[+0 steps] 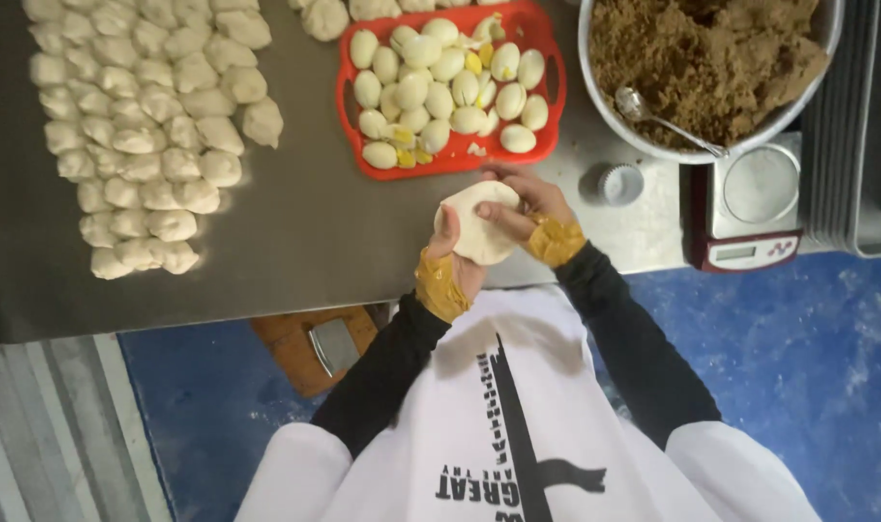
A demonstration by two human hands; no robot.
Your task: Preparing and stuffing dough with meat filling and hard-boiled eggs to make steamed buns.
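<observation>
White apron cloth (518, 425) fills the lower middle of the frame; just above it a flattened dough disc (479, 222) is cupped in the left hand (452, 266) and pressed by the right hand (523, 208) at frame centre. Flattening seems in hand; filling would be called for, with peeled eggs in a red tray (547, 97) above and a bowl of brown filling (711, 58) at upper right
</observation>
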